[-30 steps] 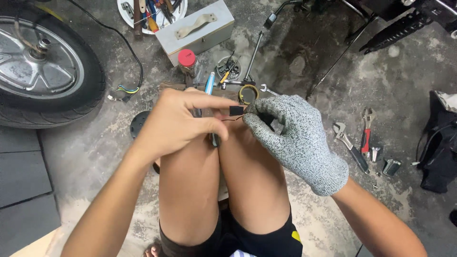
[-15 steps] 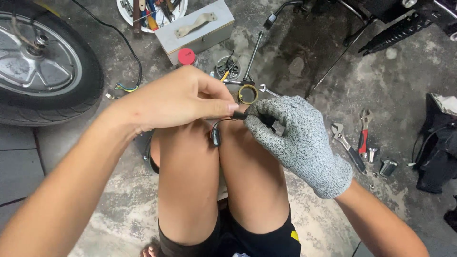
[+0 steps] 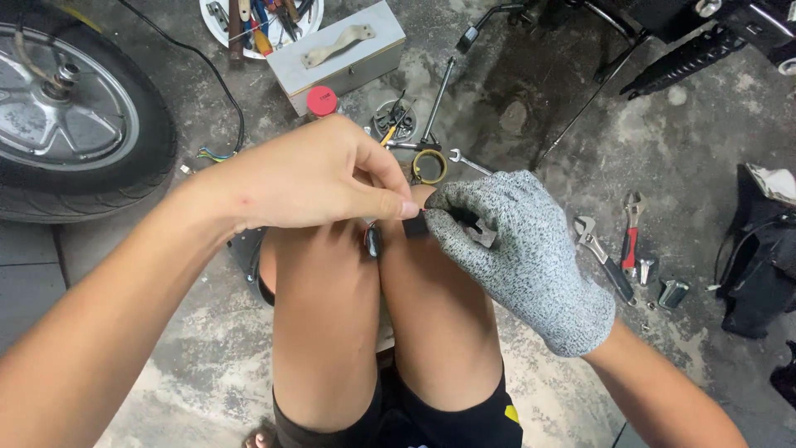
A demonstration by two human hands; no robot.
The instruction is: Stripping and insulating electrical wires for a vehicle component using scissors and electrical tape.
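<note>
My bare left hand (image 3: 311, 178) and my grey-gloved right hand (image 3: 522, 249) meet above my knees (image 3: 373, 299). Between their fingertips sits a small black connector-like part (image 3: 416, 224), pinched from both sides. A short dark piece with a bit of red wire (image 3: 372, 241) hangs just below it, between the knees. Most of the part is hidden by my fingers.
A wheel with a tyre (image 3: 70, 116) lies at the left. A grey metal box (image 3: 340, 54), a red-capped can (image 3: 322, 101), a white tub of tools (image 3: 261, 17), a tape roll (image 3: 429, 166) and wrenches (image 3: 601, 257) lie on the concrete floor. Dark bags (image 3: 759, 265) sit right.
My left forearm has swung lower and further left across the view. Both hands stayed joined on the small part above the knees.
</note>
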